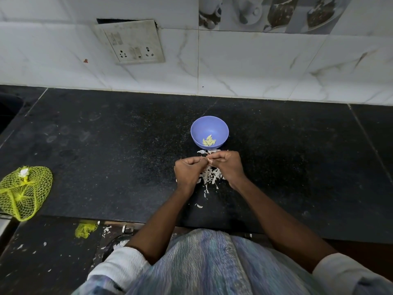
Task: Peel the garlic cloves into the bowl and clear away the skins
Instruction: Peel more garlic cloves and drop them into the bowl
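Observation:
A small blue bowl (209,127) stands on the black counter and holds several peeled pale-yellow garlic cloves (209,142). Just in front of it my left hand (188,170) and my right hand (228,166) meet, fingers curled, pinching a garlic clove (208,160) between their fingertips; the clove is mostly hidden by the fingers. A heap of white garlic skins (210,176) lies under and between my hands, with a few stray pieces (199,206) nearer the counter's front edge.
A yellow net bag (24,192) lies at the counter's left front edge. A scrap of yellow net (85,229) and white skin bits lie on the floor below. A tiled wall with a switchboard (131,42) rises behind the counter (106,156).

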